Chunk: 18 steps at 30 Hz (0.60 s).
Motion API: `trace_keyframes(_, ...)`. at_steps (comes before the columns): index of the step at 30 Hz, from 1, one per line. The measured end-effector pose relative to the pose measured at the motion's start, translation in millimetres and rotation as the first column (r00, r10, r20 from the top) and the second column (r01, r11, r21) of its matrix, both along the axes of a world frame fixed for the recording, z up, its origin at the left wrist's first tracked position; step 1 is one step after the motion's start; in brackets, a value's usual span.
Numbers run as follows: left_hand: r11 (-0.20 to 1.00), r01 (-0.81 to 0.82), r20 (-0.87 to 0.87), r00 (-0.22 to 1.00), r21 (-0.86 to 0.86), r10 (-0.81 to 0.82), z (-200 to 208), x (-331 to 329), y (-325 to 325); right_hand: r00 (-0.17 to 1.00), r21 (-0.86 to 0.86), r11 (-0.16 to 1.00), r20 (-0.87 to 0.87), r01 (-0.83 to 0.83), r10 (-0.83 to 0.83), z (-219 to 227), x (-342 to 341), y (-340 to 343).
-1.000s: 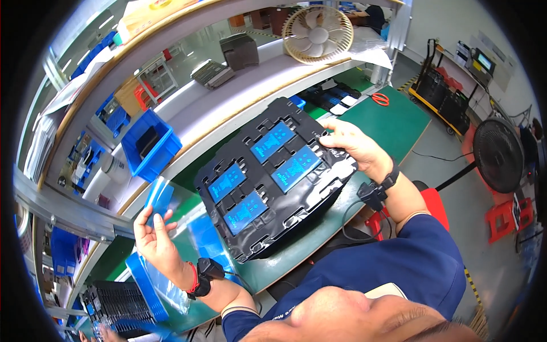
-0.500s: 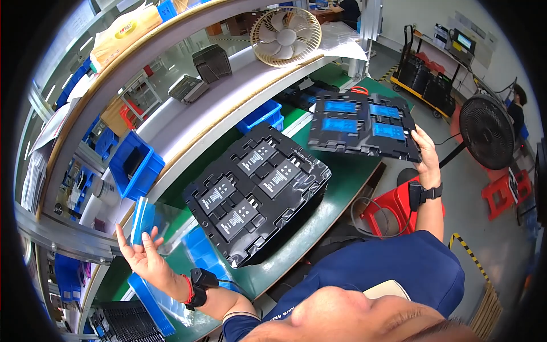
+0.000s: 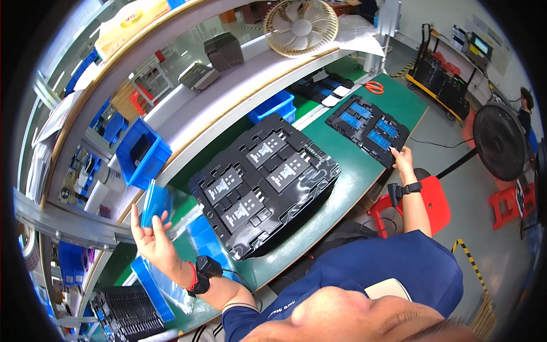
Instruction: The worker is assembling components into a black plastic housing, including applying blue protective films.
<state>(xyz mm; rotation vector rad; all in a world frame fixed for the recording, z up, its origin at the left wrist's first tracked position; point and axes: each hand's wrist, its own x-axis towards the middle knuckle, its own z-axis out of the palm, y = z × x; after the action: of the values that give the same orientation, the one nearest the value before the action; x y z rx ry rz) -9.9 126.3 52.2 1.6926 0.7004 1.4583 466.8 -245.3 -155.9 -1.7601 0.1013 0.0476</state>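
Observation:
My left hand (image 3: 155, 244) is raised at the left, holding thin blue film sheets (image 3: 156, 205) between its fingers. Reaching out to the right, my right hand (image 3: 402, 159) grips the near corner of a black plastic tray (image 3: 372, 149). That tray appears to lie on the green table and carries several flat pieces with blue faces (image 3: 379, 140). Between my hands stands a stack of black trays (image 3: 213, 219). Its top tray bears several black flat battery packs (image 3: 288, 171) with white print, showing no blue on them.
Red-handled scissors (image 3: 374, 87) lie on the green table (image 3: 302, 228) beyond the right tray. Blue bins (image 3: 142, 154) and a white fan (image 3: 301, 27) are along the shelf. A red stool (image 3: 436, 205) and a black standing fan (image 3: 504, 142) stand to the right.
My right hand has lowered the tray from a raised, tilted position onto the right part of the table. The left hand still holds the blue film. The view has shifted slightly.

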Motion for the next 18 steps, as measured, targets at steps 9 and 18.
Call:
trace_keyframes(9,1.000,-0.028,-0.017,0.999,-0.007,0.028,3.9,0.5,-0.7,0.763,-0.681,0.636,0.610,0.364,0.216,82.2,-36.7,43.5)
trace_keyframes(18,1.000,-0.016,-0.044,0.999,-0.010,0.015,2.4,-2.0,-3.3,0.012,-0.732,0.531,0.583,-0.427,0.812,233.6,-102.2,170.1)
